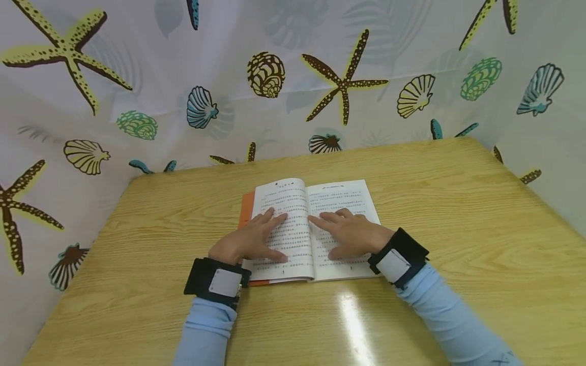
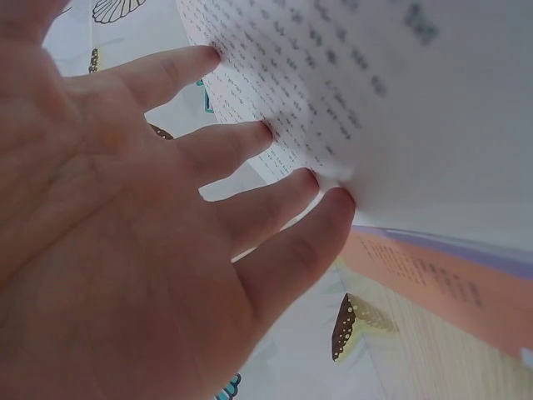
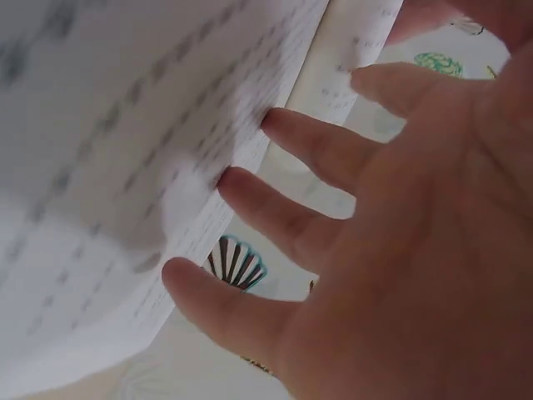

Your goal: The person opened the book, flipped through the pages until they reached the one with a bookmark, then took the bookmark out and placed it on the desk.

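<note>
A paperback book with printed text lies spread flat on the wooden table, an orange cover flap sticking out at its left. My left hand rests on the left page, fingers spread and nearly straight. On the right page lies my right hand, its fingers also spread, pointing toward the spine. In the left wrist view the fingertips press on the page near its edge. The right wrist view shows the fingertips touching the other page. Neither hand grips anything.
The wood-grain table extends around the book on all sides. Behind it and at both sides hangs a white cloth printed with starfish and shells. Each wrist wears a black strap over a light blue sleeve.
</note>
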The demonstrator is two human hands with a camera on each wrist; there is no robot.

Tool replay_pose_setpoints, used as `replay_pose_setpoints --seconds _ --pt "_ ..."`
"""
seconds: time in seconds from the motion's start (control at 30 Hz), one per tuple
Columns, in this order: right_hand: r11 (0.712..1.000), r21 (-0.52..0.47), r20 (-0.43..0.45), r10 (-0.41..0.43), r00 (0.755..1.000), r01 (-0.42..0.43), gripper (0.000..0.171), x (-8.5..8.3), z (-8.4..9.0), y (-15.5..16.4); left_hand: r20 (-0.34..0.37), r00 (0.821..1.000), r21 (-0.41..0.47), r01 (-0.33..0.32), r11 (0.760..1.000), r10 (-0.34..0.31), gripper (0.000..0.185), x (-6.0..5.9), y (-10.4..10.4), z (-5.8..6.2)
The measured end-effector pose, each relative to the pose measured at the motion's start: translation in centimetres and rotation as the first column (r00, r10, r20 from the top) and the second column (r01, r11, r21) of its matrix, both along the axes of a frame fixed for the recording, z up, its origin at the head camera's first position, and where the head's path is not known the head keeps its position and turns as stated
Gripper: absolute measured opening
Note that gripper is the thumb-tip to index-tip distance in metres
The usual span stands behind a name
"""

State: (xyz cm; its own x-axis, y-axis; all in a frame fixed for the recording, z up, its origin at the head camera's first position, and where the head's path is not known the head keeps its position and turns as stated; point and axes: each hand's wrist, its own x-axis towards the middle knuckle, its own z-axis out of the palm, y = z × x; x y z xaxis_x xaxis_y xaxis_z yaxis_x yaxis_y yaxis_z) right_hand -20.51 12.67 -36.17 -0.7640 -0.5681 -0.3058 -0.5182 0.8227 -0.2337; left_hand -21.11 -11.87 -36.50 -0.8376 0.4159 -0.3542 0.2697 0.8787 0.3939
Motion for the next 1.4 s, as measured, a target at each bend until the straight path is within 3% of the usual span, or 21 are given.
replay_pose_setpoints --seconds 0.23,0.57,0.9,1.2,1.4 --pt "0.994 -0.004 0.096 -0.107 0.99 0.108 0.081 -1.2 -0.3 1.6 0.008 1.0 0.019 -0.002 1.0 0.002 0.1 0.0 0.0 0.2" --pt "0.953 -0.02 0.096 -0.3 0.949 0.303 0.084 -2.7 -0.5 5.4 0.011 1.0 0.019 0.002 1.0 -0.002 0.099 0.1 0.0 0.2" --pt "0.934 -0.094 0.082 -0.338 0.938 0.345 0.089 -3.4 -0.8 6.1 0.003 1.0 0.012 0.007 1.0 -0.007 0.099 0.0 0.0 0.3" --pt "0.925 -0.067 0.021 -0.372 0.928 0.373 0.069 -3.4 -0.6 6.1 -0.004 1.0 0.011 0.007 1.0 -0.007 0.099 0.0 0.0 0.2" --pt "0.914 -0.056 0.019 -0.402 0.916 0.402 0.076 -3.5 -0.7 6.1 0.001 1.0 0.006 0.004 1.0 -0.004 0.099 0.0 0.0 0.2"
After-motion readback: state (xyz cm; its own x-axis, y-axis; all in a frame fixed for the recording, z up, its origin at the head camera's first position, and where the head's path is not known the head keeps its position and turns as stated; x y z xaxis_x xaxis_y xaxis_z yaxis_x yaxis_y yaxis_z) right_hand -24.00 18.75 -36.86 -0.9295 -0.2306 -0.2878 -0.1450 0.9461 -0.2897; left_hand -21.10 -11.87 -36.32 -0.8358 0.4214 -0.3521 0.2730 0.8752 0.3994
